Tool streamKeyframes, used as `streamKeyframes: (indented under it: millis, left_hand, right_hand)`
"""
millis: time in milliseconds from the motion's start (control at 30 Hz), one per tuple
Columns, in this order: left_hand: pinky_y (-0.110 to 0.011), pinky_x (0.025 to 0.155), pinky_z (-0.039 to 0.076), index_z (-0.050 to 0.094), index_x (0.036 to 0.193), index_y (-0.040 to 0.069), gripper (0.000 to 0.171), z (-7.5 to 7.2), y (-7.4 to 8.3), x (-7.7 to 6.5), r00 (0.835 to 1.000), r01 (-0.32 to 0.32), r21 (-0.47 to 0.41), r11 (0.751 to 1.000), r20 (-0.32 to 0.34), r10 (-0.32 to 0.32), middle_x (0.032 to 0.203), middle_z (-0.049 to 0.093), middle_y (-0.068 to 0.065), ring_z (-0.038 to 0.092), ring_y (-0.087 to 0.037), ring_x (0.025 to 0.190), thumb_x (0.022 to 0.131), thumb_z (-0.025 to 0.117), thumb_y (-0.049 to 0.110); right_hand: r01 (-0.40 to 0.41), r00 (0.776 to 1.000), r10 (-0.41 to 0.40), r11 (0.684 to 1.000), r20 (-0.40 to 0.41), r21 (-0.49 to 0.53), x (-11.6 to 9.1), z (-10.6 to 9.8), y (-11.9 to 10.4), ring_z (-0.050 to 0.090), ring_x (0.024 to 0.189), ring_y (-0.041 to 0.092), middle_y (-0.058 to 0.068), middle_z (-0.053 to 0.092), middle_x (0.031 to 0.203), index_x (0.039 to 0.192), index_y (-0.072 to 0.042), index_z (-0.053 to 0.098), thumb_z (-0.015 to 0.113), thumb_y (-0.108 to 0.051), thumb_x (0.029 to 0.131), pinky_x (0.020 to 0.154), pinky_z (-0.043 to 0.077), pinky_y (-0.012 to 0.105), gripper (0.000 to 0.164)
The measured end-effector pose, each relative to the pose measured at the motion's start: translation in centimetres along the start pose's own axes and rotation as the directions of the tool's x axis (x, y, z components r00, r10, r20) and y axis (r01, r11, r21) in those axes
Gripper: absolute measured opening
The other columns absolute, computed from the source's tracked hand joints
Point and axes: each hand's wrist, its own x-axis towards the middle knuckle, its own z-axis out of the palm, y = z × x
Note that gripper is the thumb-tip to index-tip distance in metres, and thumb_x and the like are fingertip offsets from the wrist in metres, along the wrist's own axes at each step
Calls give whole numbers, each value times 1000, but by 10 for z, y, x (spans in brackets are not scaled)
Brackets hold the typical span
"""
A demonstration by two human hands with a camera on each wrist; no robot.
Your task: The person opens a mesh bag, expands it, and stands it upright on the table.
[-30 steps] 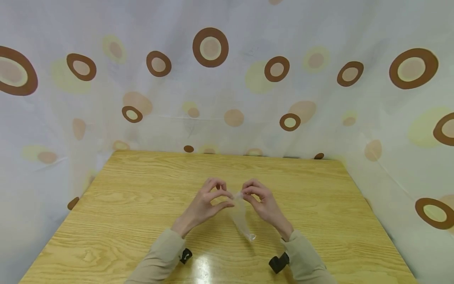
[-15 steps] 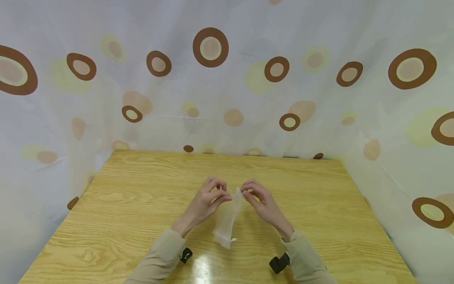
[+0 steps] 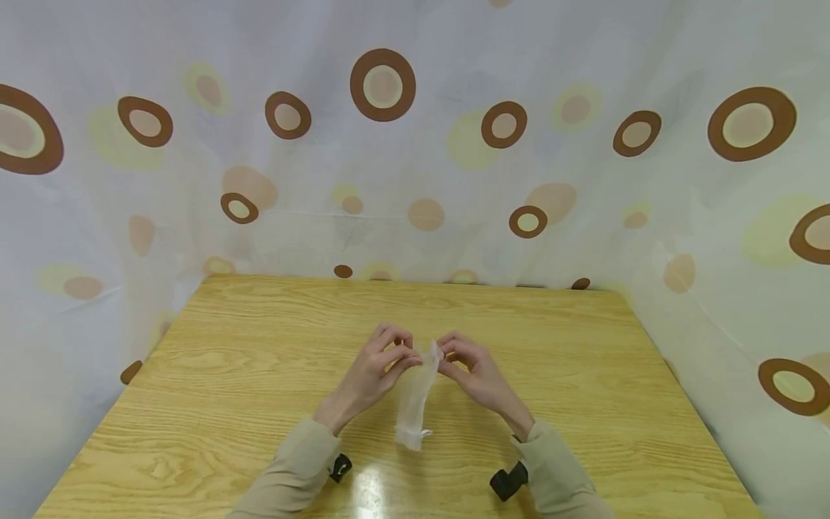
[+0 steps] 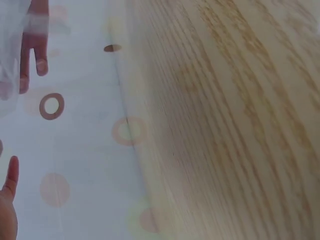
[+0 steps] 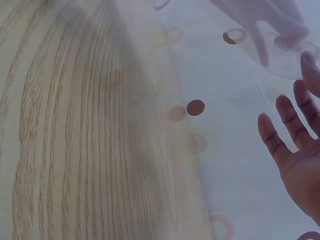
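Observation:
Between the two hands hangs a thin, translucent plastic bag (image 3: 413,411), narrow and crumpled, its lower end just above or on the table; I cannot tell which. My left hand (image 3: 369,367) pinches its upper left edge between thumb and forefinger. On the other side, my right hand (image 3: 478,371) pinches the upper right edge the same way. In the right wrist view, the clear film of the bag (image 5: 250,50) spreads in front of the left hand, while the right hand (image 5: 305,160) shows its other fingers held apart. The left wrist view catches only part of the left hand (image 4: 7,215).
A wood-grain table (image 3: 259,339) lies under both hands. Pale curtains (image 3: 421,158) with brown rings surround it at the back and sides. Black devices (image 3: 509,481) are strapped at both wrists, near beige sleeves (image 3: 560,468).
The bag's lower end has swung left, from under the right hand to below the left hand, and looks wider. The right hand has shifted slightly left; the left hand barely moved.

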Motion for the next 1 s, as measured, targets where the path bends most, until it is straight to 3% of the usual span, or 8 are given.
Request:
streamKeyframes:
  millis: [167, 333, 467, 533, 667, 833, 1000]
  left_hand:
    - [-31, 83, 45, 71, 97, 10, 18, 2, -1, -1, 999, 39, -131, 991, 5, -38, 104, 57, -4, 48, -18, 98, 94, 68, 27]
    - [-33, 88, 45, 70, 96, 12, 20, 4, 0, 0, 997, 77, -233, 969, 2, -79, 105, 59, -9, 49, -20, 100, 81, 83, 10]
    - [-33, 87, 44, 70, 89, 10, 5, 3, 2, 0, 993, 107, -285, 952, -7, -114, 104, 60, -10, 49, -20, 98, 89, 75, 10]
    - [-32, 86, 44, 71, 89, 9, 9, 3, 2, 1, 992, 116, -304, 946, -9, -124, 103, 60, -9, 49, -20, 98, 94, 68, 16]
    - [-32, 85, 46, 71, 87, 8, 19, 2, 2, 2, 994, 101, -291, 951, -13, -109, 101, 60, -7, 50, -20, 97, 97, 60, 21]
    - [-30, 82, 45, 69, 85, 8, 21, 2, 3, 3, 997, 72, -225, 972, 4, -73, 99, 61, -5, 49, -19, 95, 98, 58, 19]
    - [-30, 82, 45, 68, 84, 8, 22, 2, 3, 2, 999, 49, -177, 983, 14, -47, 98, 61, -4, 49, -18, 95, 98, 57, 20]
  right_hand:
    - [78, 997, -78, 996, -15, 45, 0, -3, 4, 58, 101, 5, 1, 60, 109, 100, 7, 65, 58, -3, 100, 87, 54, 22, 13]
    - [82, 996, -80, 995, -24, 49, -1, -4, 6, 55, 98, 5, -9, 56, 109, 97, 9, 65, 56, -1, 101, 83, 51, 19, 15]
    - [74, 997, -72, 995, -32, 69, -2, -4, 6, 54, 97, 1, -12, 56, 110, 98, 11, 65, 53, 6, 100, 81, 51, 18, 13]
    - [76, 997, -74, 994, -31, 83, -2, -5, 5, 55, 97, 0, -12, 56, 111, 98, 12, 64, 52, 8, 100, 80, 51, 18, 13]
    - [80, 997, -78, 991, -21, 105, -3, -6, 4, 54, 93, 1, -11, 56, 112, 101, 12, 64, 50, 7, 101, 78, 51, 20, 14]
    - [-3, 1000, 0, 988, 20, 157, -4, -7, 3, 55, 96, 5, -6, 58, 115, 111, 1, 64, 55, 3, 101, 82, 52, 23, 14]
    - [-50, 998, 43, 977, 38, 208, -3, -5, 2, 55, 99, 7, -4, 56, 112, 104, 1, 62, 59, -1, 100, 87, 52, 25, 6]
